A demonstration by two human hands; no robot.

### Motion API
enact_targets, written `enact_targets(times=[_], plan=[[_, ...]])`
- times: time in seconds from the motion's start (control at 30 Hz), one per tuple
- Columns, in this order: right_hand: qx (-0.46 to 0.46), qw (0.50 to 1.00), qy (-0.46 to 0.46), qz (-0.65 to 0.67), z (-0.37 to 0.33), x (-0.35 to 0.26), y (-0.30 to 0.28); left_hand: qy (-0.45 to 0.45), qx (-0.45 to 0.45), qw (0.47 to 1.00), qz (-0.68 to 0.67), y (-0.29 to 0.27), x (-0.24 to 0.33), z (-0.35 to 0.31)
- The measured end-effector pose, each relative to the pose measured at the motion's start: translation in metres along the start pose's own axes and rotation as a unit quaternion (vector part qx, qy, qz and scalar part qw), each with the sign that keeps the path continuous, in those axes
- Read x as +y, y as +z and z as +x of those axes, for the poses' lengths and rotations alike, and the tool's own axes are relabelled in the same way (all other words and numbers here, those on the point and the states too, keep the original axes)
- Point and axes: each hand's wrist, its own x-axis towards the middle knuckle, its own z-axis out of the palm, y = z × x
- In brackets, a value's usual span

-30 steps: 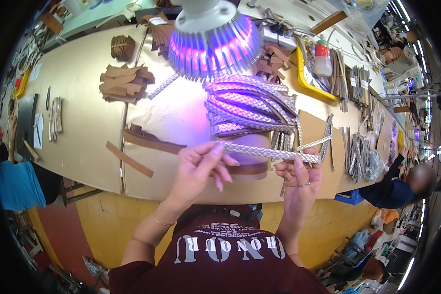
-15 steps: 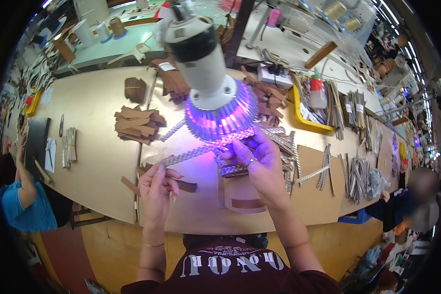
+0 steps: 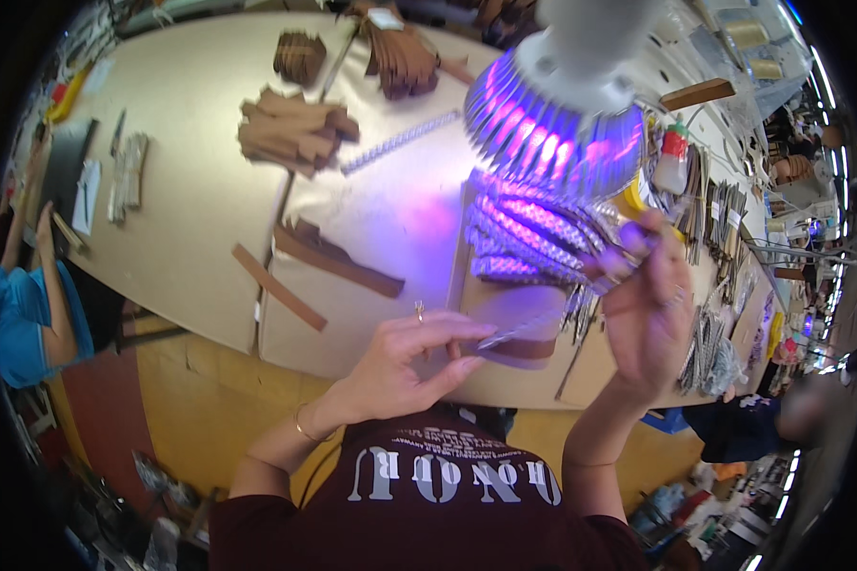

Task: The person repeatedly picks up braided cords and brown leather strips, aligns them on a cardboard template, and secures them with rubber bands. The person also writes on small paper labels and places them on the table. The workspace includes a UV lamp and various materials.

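The left hand (image 3: 405, 357) and right hand (image 3: 643, 305) held a woven strip (image 3: 524, 328), now nearer the body than before.

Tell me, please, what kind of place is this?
Probably a craft workshop, perhaps for leather or strap goods. A long workbench carries piles of brown cut pieces and a heap of woven strips under a purple work lamp. The left hand and right hand hold one strip.

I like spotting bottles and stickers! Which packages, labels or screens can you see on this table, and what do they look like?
Squeeze bottle: far right of table, beside the lamp; clear body, red cap.
Small tag: far edge, on brown pieces; pale rectangle.
No screens show.
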Motion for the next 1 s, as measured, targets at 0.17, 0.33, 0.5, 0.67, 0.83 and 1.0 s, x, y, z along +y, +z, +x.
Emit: enact_targets(times=[0.17, 0.33, 0.5, 0.67, 0.83, 1.0], plan=[[0.014, 0.902, 0.075, -0.424, -0.047, -0.028, -0.006, -0.185, 0.05, 0.98, -0.053, 0.034, -0.04, -0.026], [-0.084, 0.702, 0.118, -0.697, -0.063, -0.008, -0.003, -0.113, 0.148, 0.98, -0.077, 0.062, -0.052, -0.033], [-0.038, 0.724, 0.05, -0.687, -0.062, 0.029, -0.026, -0.102, 0.146, 0.98, -0.092, 0.065, -0.05, -0.02], [-0.061, 0.714, 0.064, -0.695, -0.063, 0.019, -0.032, -0.109, 0.091, 0.983, -0.119, 0.052, -0.044, -0.008], [-0.004, 0.634, 0.096, -0.767, -0.052, 0.005, -0.02, -0.151, 0.081, 0.958, -0.229, 0.055, -0.035, 0.013], [-0.031, 0.521, -0.022, -0.853, -0.055, 0.004, 0.002, -0.197, 0.121, 0.912, -0.339, 0.059, -0.035, 0.024]])
